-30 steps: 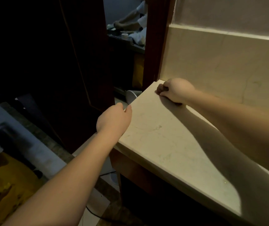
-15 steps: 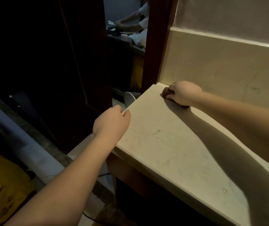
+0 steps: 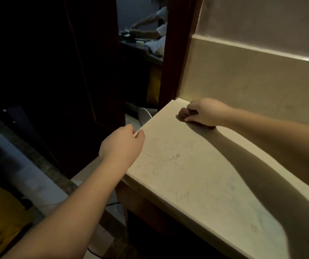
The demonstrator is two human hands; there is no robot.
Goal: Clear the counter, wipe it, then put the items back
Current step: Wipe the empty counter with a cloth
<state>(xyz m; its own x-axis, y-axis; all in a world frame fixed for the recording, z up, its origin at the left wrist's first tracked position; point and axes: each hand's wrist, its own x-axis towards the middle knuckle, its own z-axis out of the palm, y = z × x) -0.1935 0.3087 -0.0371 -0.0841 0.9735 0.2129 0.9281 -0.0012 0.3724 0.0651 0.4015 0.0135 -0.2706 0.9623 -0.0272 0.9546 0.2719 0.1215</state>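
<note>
Counter wipe, small dark brown wad [image 3: 183, 114]: fingers [image 3: 191, 119] of right hand [image 3: 206, 114] curl round it and press it down on the pale cream stone counter [image 3: 196, 174]. It sits at the far left corner, near the beige stone backsplash [image 3: 243, 86]. Left hand [image 3: 121, 148]: thumb on top and fingers curled over the counter's left end edge, gripping it. Right forearm shadow falls across the slab. Dark red-brown wooden door frame [image 3: 176, 53] stands beyond the corner.

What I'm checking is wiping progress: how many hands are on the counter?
2. The left hand holds the counter's left edge; the right hand holds a dark cloth against it near the back corner.
</note>
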